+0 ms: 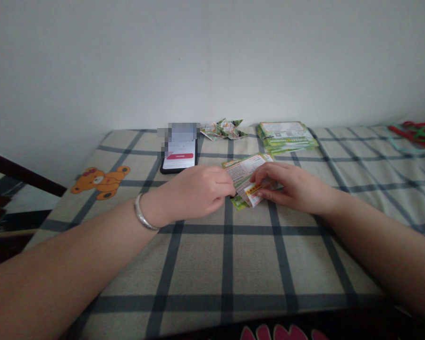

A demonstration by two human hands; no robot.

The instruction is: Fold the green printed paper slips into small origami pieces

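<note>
Between my two hands, near the middle of the table, a printed paper leaflet (253, 191) is partly folded over. My right hand (286, 186) pinches its right side between thumb and fingers. From the left, my left hand (207, 191) has its fingers curled at the leaflet's left edge; the fingertips are mostly hidden behind the hand. More green and white leaflets (242, 169) lie flat beneath and just behind the folded one. A silver bracelet (140, 212) circles my left wrist.
A phone (179, 158) with a lit screen lies behind my left hand. Folded paper pieces (225, 129) and a leaflet stack (285, 136) sit along the wall. A cardboard-like bear cutout (101, 182) is at left, red and green items (420, 134) at far right, on a checked tablecloth (194, 264).
</note>
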